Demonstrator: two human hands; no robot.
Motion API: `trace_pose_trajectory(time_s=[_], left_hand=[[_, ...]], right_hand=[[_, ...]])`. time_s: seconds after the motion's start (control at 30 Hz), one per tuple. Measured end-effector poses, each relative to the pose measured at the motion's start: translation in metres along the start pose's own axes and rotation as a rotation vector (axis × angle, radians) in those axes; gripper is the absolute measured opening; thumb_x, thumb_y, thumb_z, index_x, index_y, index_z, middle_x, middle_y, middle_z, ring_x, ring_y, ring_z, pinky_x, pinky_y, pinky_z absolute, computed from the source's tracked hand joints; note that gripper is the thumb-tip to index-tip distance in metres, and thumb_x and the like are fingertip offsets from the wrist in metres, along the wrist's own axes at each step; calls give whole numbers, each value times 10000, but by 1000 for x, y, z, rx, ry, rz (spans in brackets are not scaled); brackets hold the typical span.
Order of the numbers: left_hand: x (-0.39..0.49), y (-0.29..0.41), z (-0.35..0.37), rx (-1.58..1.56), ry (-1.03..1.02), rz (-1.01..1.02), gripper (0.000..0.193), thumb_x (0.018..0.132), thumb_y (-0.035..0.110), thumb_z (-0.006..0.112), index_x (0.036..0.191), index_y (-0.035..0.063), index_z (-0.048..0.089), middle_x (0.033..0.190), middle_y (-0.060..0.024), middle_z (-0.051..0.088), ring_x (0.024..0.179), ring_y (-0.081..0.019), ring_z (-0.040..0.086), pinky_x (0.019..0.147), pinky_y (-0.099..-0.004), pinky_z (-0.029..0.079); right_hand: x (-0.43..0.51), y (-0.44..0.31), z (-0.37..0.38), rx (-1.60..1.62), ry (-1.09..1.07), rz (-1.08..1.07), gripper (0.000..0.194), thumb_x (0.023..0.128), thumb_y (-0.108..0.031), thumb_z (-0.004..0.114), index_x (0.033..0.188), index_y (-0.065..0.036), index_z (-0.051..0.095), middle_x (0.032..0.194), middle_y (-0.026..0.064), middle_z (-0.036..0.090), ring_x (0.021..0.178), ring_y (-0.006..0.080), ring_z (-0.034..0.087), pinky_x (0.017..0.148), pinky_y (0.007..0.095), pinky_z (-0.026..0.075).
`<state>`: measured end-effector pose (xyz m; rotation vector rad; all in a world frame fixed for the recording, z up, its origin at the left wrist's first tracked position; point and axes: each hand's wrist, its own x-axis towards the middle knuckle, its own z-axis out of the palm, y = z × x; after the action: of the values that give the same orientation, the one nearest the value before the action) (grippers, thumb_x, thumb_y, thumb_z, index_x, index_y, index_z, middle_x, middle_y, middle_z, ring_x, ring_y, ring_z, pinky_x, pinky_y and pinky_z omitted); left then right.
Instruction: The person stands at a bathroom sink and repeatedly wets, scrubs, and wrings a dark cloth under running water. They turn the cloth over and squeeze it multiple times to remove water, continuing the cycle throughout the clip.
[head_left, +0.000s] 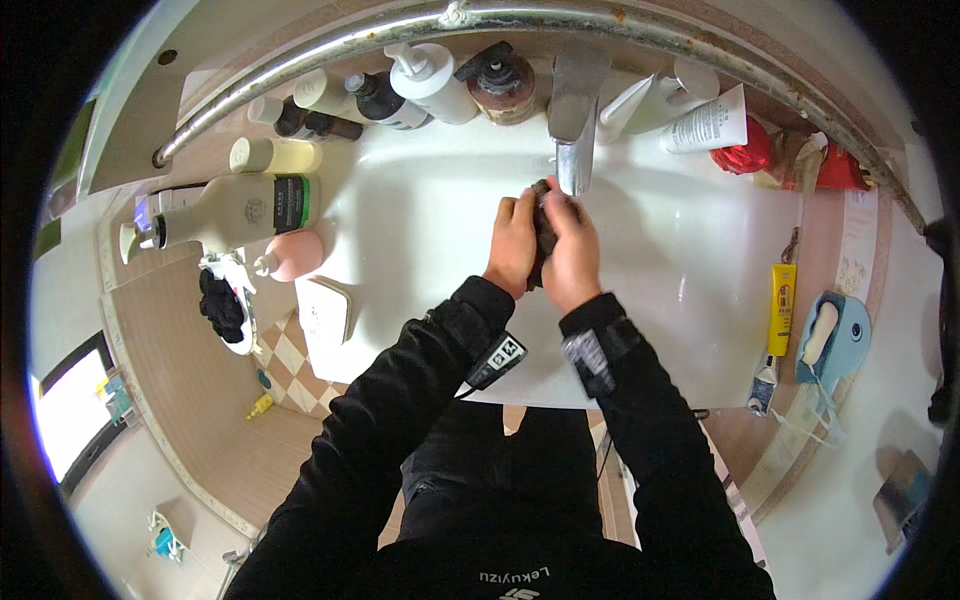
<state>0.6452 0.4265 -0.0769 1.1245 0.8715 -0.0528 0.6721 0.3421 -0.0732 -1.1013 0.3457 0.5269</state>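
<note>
Both hands are together over a white washbasin (450, 217), just in front of the chrome faucet (576, 112). Between them is a dark brown, bunched item (541, 232), perhaps cloth; the palms cover most of it. My left hand (513, 244) grips it from the left side, fingers pointing toward the faucet. My right hand (571, 251) presses on it from the right, its thumb and fingertips blurred. The spout ends right above the fingertips of the right hand. Whether water is running cannot be made out.
Several bottles, including a brown pump bottle (501, 86) and a white pump bottle (435, 82), line the back rim. A large pump bottle (247, 212) and a white box (324, 311) are left. A yellow tube (782, 309) and whale-shaped soap holder (851, 330) are right. A metal rail (337, 45) crosses behind.
</note>
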Motion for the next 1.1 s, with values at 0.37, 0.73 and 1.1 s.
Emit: trace_pose_trajectory(time_s=[0.37,0.73,1.1], left_hand=[[-15,6,8,244,-103,-16,313,1083,306,388,1092,42,556,819,-23,572,723,-119,578,629,-281,481],[-18,-13,5,81,-106,-44,375,1082,294,365,1198,-3,562,906,-55,606,672,-120,553,589,-285,475],[-2,16,3,-328,-282,-148,341,1069,313,411,1148,16,560,996,-102,629,916,-193,631,814,-360,552]], right_hand=[[33,-25,5,43,186,186,264,954,-217,667,928,41,623,797,97,650,668,196,615,619,336,488],[40,-17,12,-317,83,34,257,962,-195,575,852,23,653,691,94,621,589,242,593,586,392,485],[-9,-16,13,-730,-74,-517,292,922,-237,715,1071,11,682,1174,174,651,1088,269,627,958,373,479]])
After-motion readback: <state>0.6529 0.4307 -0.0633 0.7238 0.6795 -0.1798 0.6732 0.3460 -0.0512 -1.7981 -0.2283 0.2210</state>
